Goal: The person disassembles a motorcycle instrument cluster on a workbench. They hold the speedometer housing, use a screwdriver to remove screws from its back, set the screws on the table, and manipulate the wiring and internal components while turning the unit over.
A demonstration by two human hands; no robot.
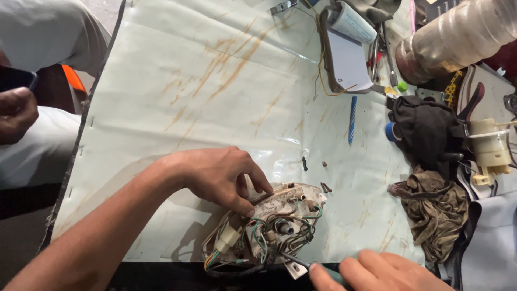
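Down at the near edge of the table (215, 97), two hands work on a dirty white part full of wires (266, 229).

The left hand (218, 175) rests on top of the part, fingers bent and pressing it down to keep it steady. The right hand (377, 272) is closed around a screwdriver (301, 263), and its dark tip touches the bottom of the part. A few small dark screws (325, 187) lie just beside the part. A blue pen (352, 118) lies farther up. Brown rags (436, 213) sit well off to the right. Another person's hand (16, 113) shows at the far left.
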